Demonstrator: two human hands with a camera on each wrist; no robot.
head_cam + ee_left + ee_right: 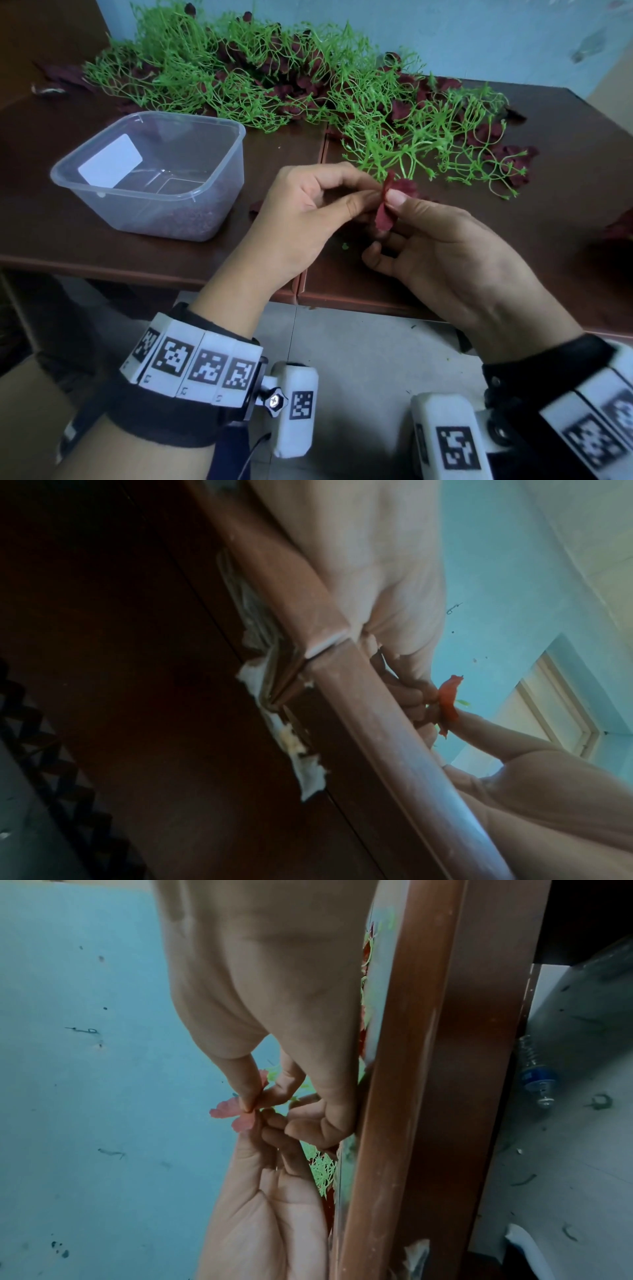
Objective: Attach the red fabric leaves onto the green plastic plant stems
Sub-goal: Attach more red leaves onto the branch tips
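Both hands meet above the table edge: my left hand and right hand pinch one red leaf between fingertips, steadying it for threading. Green stems lie just behind, within easy reach.

Black wristbands with white marker blocks

Dark brown wood table, two sections butted w/ a seam betw. them. Behind it a pale blue wall, scuffed and stained. Grey tiled floor below, bits of debris. Plastic water bottle lying on the floor nr the table edge.
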